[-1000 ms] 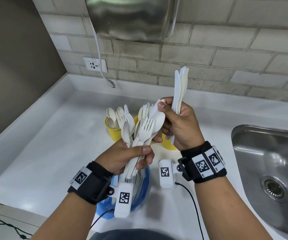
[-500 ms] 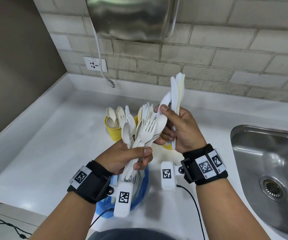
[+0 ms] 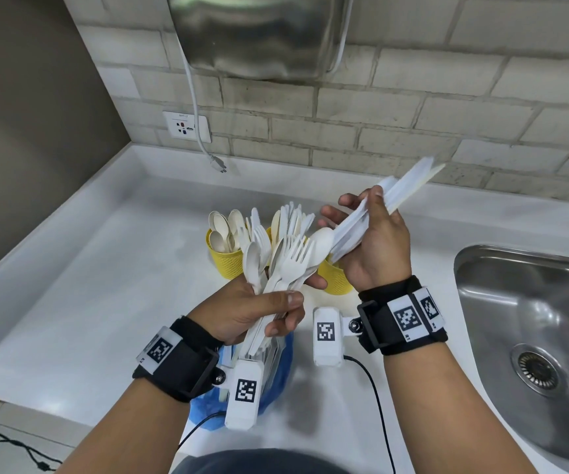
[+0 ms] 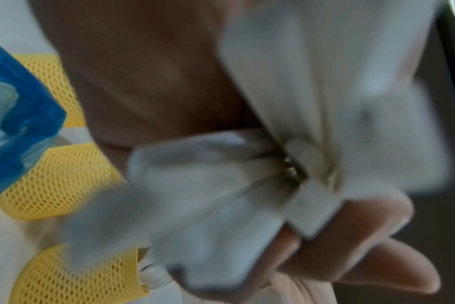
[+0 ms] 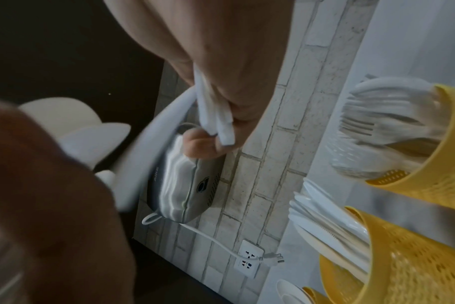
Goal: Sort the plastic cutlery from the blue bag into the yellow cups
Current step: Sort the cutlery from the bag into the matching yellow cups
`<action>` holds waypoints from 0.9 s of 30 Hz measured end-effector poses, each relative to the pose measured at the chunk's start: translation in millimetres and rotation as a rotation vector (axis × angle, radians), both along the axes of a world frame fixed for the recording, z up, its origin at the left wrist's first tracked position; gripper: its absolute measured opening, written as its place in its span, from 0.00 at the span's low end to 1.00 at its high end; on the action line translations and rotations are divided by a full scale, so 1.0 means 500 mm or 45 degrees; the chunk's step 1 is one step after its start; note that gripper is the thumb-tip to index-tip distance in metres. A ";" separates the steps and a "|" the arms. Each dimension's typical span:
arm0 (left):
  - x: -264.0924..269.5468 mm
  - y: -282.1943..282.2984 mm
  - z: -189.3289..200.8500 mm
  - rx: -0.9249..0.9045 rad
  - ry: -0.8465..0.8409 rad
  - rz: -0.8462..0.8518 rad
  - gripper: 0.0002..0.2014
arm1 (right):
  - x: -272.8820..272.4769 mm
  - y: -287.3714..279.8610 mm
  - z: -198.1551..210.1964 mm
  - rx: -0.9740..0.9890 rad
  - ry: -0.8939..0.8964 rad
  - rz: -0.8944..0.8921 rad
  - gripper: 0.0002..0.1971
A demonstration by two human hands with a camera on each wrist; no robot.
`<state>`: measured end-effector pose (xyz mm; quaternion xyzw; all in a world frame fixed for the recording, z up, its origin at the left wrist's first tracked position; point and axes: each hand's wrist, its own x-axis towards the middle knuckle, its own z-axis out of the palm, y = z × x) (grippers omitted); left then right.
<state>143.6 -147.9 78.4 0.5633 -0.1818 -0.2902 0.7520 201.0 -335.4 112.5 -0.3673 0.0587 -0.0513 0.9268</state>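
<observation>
On the counter stood the yellow cups, already holding sorted spoons, forks and knives, with the blue bag lying near the edge under the left wrist; the step in hand was the sorting itself, knives being drawn out of a mixed lot; the left hand was clamped round a mixed bundle of forks and spoons held upright above the bag; the right hand gripped a sheaf of knives, thumb and fingers curled round it, though the first fingers stood partly free; next, as I judge, the knives must go handle-down into the cup that already held knives, and the sheaf must be kept together lest one slip; against the earlier frames, the knives, then upright, were tilted far over to the right, and the right hand had drawn clear of the bundle.
</observation>
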 end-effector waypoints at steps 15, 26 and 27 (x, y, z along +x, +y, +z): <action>-0.004 -0.012 0.001 -0.116 0.042 -0.046 0.17 | -0.023 0.001 0.006 -0.635 -0.164 0.419 0.07; -0.010 -0.010 0.007 -0.008 0.017 -0.066 0.17 | -0.019 -0.010 -0.002 -0.425 -0.185 0.682 0.06; -0.010 -0.011 0.008 -0.001 0.012 -0.065 0.16 | -0.019 -0.008 -0.002 -0.420 -0.207 0.659 0.06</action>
